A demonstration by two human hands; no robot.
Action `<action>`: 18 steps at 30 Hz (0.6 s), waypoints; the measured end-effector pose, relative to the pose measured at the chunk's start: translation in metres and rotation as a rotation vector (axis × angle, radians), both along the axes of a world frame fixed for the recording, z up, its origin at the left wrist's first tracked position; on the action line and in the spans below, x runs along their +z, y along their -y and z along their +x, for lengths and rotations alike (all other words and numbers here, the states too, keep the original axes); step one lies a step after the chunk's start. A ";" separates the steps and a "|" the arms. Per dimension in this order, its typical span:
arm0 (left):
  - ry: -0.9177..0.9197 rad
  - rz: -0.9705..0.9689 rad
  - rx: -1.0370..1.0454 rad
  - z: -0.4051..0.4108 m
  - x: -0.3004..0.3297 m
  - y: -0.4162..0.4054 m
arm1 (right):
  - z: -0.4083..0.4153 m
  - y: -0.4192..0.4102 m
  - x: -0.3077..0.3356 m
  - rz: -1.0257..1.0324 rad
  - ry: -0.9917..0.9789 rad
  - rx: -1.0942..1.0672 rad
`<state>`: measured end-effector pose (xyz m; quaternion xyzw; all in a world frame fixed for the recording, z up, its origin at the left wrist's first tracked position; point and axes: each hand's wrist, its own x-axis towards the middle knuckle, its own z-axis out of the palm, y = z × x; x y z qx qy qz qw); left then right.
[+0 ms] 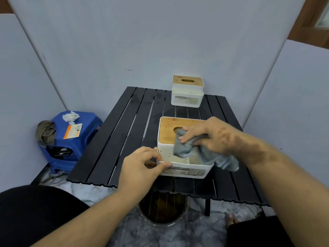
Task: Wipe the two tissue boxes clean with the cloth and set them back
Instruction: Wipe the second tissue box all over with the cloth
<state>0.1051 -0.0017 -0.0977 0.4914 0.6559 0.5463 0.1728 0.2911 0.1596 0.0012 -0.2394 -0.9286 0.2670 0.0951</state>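
The near tissue box (185, 171) front label reads roughly "TISSUE HOLDER"; the far tissue box (187, 98) label is too blurred.

Bare forearms, black trousers (35, 211)

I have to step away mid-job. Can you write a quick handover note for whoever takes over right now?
Left hand: grips the front left corner of the near white tissue box with wooden lid, steadying it on the black slatted table.
Right hand: holds the grey cloth against that box's lid and front.
Far white tissue box with wooden lid: at the table's back edge, untouched now.
Done: unclear. Left: finish near box, check the far one.
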 end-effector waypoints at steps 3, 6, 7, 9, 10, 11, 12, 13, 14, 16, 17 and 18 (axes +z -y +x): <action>0.003 -0.008 -0.013 -0.001 0.000 -0.001 | 0.028 -0.020 0.016 -0.035 0.198 -0.008; -0.006 0.013 -0.032 -0.001 0.000 -0.001 | 0.038 -0.025 0.019 -0.116 0.196 -0.010; 0.001 0.023 -0.037 -0.002 -0.001 -0.001 | 0.037 -0.024 0.018 -0.112 0.171 -0.017; 0.025 0.033 -0.044 -0.003 -0.003 -0.001 | 0.029 -0.018 0.013 -0.083 0.095 -0.028; 0.033 0.039 -0.045 -0.003 -0.003 0.000 | 0.021 -0.012 0.009 -0.074 0.037 -0.029; 0.042 0.047 -0.046 -0.003 -0.004 0.000 | 0.012 -0.005 0.002 -0.065 -0.034 -0.038; 0.051 0.055 -0.047 -0.002 -0.004 0.000 | 0.001 0.003 -0.006 -0.047 -0.117 -0.053; 0.056 0.061 -0.047 -0.002 -0.003 0.000 | -0.011 0.011 -0.016 -0.014 -0.195 -0.075; 0.056 0.064 -0.047 -0.002 -0.003 0.001 | -0.023 0.019 -0.024 0.026 -0.255 -0.097; 0.049 0.063 -0.040 -0.003 -0.001 0.002 | -0.038 0.030 -0.034 0.071 -0.306 -0.080; 0.039 0.061 -0.034 -0.004 -0.001 0.003 | -0.041 0.032 -0.034 0.095 -0.291 -0.027; 0.027 0.059 -0.031 -0.005 0.000 0.003 | -0.042 0.031 -0.033 0.142 -0.252 0.040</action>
